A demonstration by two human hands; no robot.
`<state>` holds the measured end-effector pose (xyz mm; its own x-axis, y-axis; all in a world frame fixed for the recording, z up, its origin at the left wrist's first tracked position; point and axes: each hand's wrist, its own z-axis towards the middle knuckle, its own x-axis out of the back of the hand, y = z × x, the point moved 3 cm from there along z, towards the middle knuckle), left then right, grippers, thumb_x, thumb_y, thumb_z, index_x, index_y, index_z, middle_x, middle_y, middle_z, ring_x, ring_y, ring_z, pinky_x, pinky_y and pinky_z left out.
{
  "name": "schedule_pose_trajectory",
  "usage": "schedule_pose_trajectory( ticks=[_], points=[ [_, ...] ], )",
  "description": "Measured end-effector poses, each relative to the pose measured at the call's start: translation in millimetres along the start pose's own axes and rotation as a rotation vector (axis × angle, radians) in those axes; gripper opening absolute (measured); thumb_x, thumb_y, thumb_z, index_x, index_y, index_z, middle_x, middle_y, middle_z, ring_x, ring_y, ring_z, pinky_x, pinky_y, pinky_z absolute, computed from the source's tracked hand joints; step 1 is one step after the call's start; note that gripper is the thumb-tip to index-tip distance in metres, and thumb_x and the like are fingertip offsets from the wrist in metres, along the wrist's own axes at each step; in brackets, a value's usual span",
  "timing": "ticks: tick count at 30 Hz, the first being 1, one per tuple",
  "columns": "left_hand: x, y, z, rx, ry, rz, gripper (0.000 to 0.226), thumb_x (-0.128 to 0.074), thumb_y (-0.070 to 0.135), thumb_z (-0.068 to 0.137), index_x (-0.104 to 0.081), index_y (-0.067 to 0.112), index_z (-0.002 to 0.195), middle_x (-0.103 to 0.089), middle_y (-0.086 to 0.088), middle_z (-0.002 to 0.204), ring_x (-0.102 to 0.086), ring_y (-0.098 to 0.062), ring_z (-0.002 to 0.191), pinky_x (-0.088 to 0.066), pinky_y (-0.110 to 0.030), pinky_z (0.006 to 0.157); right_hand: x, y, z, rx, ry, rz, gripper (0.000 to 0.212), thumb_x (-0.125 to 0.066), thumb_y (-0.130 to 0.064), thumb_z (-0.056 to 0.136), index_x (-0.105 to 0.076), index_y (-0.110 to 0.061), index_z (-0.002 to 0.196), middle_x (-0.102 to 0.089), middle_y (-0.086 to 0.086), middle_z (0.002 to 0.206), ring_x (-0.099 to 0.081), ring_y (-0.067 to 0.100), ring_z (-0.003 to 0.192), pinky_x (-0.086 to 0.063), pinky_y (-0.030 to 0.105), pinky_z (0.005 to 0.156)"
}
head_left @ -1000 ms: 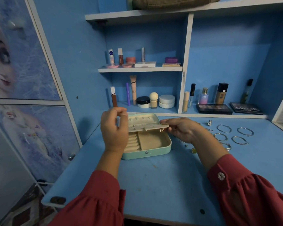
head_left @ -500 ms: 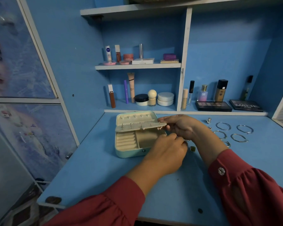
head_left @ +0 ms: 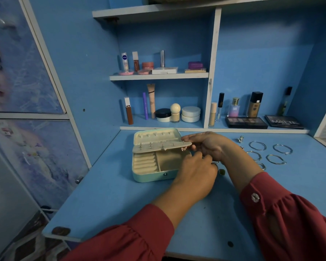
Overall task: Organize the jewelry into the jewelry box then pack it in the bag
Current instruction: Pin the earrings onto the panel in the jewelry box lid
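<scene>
mint-green hinged jewelry box (head_left: 154, 175) open on blue counter (head_left: 120, 200) | right hand (head_left: 209, 147) grip pinches cream earring flap (head_left: 162, 146) at its right end | left hand (head_left: 196, 172) at box's right edge, fingers curled, grip contents cannot tell | silver bangles (head_left: 267, 153) lie right of hands

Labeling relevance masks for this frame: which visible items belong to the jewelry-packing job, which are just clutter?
In play:
- jewelry box, open
- earring panel, held by right hand
- left hand, fingers curled beside the box
- bangles on the desk
- small ring

Clutter:
- cosmetics on the shelves
- eyeshadow palettes
</scene>
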<state>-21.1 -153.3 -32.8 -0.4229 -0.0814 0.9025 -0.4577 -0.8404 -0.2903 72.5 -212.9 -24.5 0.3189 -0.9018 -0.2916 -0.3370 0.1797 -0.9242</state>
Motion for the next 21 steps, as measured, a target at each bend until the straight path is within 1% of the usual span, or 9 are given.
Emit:
schedule_pose_trajectory(
  ticks=[2,3,7,11,12,14,17,19,21],
  points=[
    [-0.7,-0.5,-1.0,-0.017,0.015,-0.007,0.014,-0.071,0.021,0.067,-0.073,0.023,0.081,-0.065,0.004,0.078,-0.061,-0.019,0.077,-0.043,-0.027,0.060,0.8,0.0,0.3,0.004,0.003,0.004,0.019,-0.059,0.001,0.088,-0.063,0.009,0.104,-0.069,0.012,0.073,-0.059,0.008,0.047,-0.049,0.015,0.047],
    [-4.6,-0.9,-0.2,-0.016,0.028,-0.024,0.014,-0.074,0.022,0.062,-0.073,0.024,0.076,-0.064,0.005,0.072,-0.060,-0.018,0.072,-0.042,-0.025,0.057,1.1,0.2,1.0,0.003,0.004,0.004,0.019,-0.059,0.001,0.088,-0.063,0.009,0.104,-0.069,0.012,0.074,-0.059,0.008,0.047,-0.049,0.015,0.047],
    [-8.3,-1.6,-0.9,0.015,0.046,-0.065,0.017,-0.079,0.020,0.058,-0.072,0.022,0.073,-0.063,0.005,0.070,-0.060,-0.019,0.071,-0.042,-0.025,0.056,2.2,1.2,4.8,-0.001,0.006,-0.013,0.020,-0.061,-0.001,0.086,-0.064,0.008,0.104,-0.068,0.011,0.078,-0.059,0.008,0.048,-0.048,0.015,0.047],
    [-7.6,-4.9,1.2,0.056,0.059,-0.134,0.019,-0.082,0.017,0.049,-0.070,0.020,0.063,-0.060,0.005,0.065,-0.060,-0.018,0.065,-0.042,-0.023,0.052,2.8,1.9,6.3,0.004,0.009,-0.010,0.016,-0.061,0.000,0.086,-0.065,0.007,0.099,-0.068,0.011,0.075,-0.058,0.009,0.048,-0.048,0.015,0.048],
    [-7.2,-5.7,1.1,0.070,0.075,-0.159,0.016,-0.080,0.014,0.053,-0.071,0.019,0.065,-0.061,0.003,0.067,-0.061,-0.020,0.068,-0.043,-0.025,0.053,2.4,1.8,5.8,0.005,0.006,-0.006,0.015,-0.061,0.000,0.086,-0.065,0.007,0.099,-0.068,0.012,0.075,-0.058,0.009,0.048,-0.048,0.015,0.048],
    [-5.1,-5.6,0.5,0.077,0.094,-0.218,0.013,-0.069,0.009,0.071,-0.073,0.014,0.082,-0.065,-0.004,0.083,-0.061,-0.026,0.085,-0.046,-0.032,0.064,1.7,1.3,5.4,0.006,0.003,-0.002,0.015,-0.060,0.001,0.086,-0.065,0.008,0.099,-0.068,0.013,0.076,-0.059,0.009,0.048,-0.048,0.015,0.048],
    [-2.9,-4.6,2.4,0.103,0.029,-0.206,0.027,-0.050,0.011,0.091,-0.066,0.014,0.112,-0.061,-0.007,0.110,-0.050,-0.028,0.109,-0.041,-0.037,0.082,1.3,0.9,4.7,0.003,0.004,-0.005,0.018,-0.060,0.001,0.087,-0.064,0.008,0.102,-0.068,0.011,0.073,-0.059,0.008,0.047,-0.048,0.015,0.048],
    [-2.0,-3.3,3.1,0.104,0.002,-0.176,0.029,-0.048,0.014,0.093,-0.064,0.017,0.117,-0.059,-0.005,0.115,-0.048,-0.027,0.112,-0.040,-0.036,0.084,1.1,1.0,3.9,-0.002,0.000,-0.009,0.022,-0.059,0.000,0.087,-0.062,0.009,0.107,-0.068,0.010,0.071,-0.059,0.008,0.047,-0.049,0.015,0.049],
    [-1.8,-2.7,2.6,0.104,0.028,-0.174,0.028,-0.049,0.014,0.093,-0.063,0.018,0.117,-0.059,-0.005,0.114,-0.048,-0.027,0.112,-0.040,-0.036,0.084,1.0,1.2,3.0,-0.004,-0.003,-0.009,0.026,-0.060,0.000,0.087,-0.061,0.010,0.111,-0.068,0.010,0.071,-0.059,0.008,0.048,-0.049,0.016,0.049]
  ],
)
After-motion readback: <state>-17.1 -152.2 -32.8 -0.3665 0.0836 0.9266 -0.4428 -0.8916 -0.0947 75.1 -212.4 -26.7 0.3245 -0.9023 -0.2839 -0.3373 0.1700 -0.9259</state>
